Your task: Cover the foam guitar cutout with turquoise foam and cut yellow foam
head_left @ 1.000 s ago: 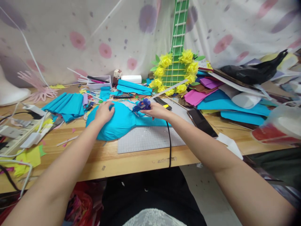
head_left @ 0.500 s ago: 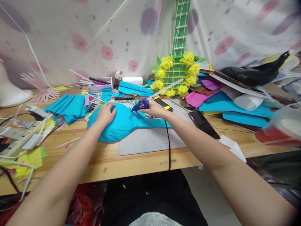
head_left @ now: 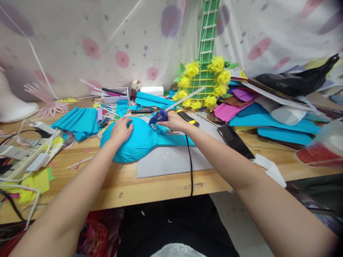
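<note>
A rounded blue paper-covered shape [head_left: 139, 142] with a long flat neck [head_left: 177, 140] lies on the table, its neck reaching right over a grey cutting mat [head_left: 160, 164]. My left hand [head_left: 122, 131] rests on top of the rounded part, thumb apart from the fingers and nothing gripped. In my right hand [head_left: 174, 121] is a dark blue glue gun [head_left: 160, 116], a white glue stick [head_left: 184, 99] jutting from its back. Its nozzle points down and left, close to where the body meets the neck; whether it touches I cannot tell.
A black cord [head_left: 190, 164] hangs over the table's front edge. Behind the right hand lies a black-and-yellow utility knife [head_left: 187, 117], with a phone [head_left: 235, 142] further right. A green guitar model [head_left: 205, 71] with yellow flowers stands behind. A power strip [head_left: 16, 160] is at left.
My right hand and the glue gun have shifted slightly left along the shape. My left hand stays in place on it. The view has moved a little.
</note>
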`<action>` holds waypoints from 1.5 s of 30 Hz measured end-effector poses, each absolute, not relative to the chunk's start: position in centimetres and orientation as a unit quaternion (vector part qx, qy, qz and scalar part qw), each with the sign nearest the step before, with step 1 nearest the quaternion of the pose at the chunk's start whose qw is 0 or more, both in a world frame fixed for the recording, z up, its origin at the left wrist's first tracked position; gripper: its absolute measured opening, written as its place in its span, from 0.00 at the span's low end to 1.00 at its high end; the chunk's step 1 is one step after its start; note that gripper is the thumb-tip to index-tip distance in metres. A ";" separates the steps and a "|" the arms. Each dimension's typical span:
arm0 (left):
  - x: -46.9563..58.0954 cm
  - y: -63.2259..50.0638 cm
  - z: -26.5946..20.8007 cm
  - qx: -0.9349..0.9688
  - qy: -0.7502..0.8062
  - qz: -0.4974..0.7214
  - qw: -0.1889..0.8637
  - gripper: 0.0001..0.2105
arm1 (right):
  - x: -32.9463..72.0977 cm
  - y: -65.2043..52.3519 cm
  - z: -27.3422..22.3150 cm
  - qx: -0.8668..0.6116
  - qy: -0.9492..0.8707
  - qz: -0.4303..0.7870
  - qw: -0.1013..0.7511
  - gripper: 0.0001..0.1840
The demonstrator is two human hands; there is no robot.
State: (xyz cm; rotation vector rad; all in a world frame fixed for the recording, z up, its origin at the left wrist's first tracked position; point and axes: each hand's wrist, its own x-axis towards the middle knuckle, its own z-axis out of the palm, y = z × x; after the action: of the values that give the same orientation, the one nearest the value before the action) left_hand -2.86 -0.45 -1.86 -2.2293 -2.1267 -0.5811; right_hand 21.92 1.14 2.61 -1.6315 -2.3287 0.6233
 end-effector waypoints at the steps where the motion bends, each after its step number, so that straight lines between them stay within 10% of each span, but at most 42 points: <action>1: -2.8 -0.5 -1.9 -0.711 -0.678 -0.186 0.002 0.16 | 21.9 1.3 2.5 -0.556 -0.795 0.213 0.115 0.20; 45: -2.7 -0.4 -2.0 -0.709 -0.682 -0.177 0.012 0.15 | 21.2 2.1 4.9 -0.518 -0.846 0.121 0.029 0.25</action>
State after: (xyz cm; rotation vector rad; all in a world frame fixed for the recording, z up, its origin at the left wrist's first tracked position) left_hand -2.73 -0.37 -2.02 -2.2116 -2.1271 -0.5522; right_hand 21.20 2.14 4.88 -1.5971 -2.6105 0.3735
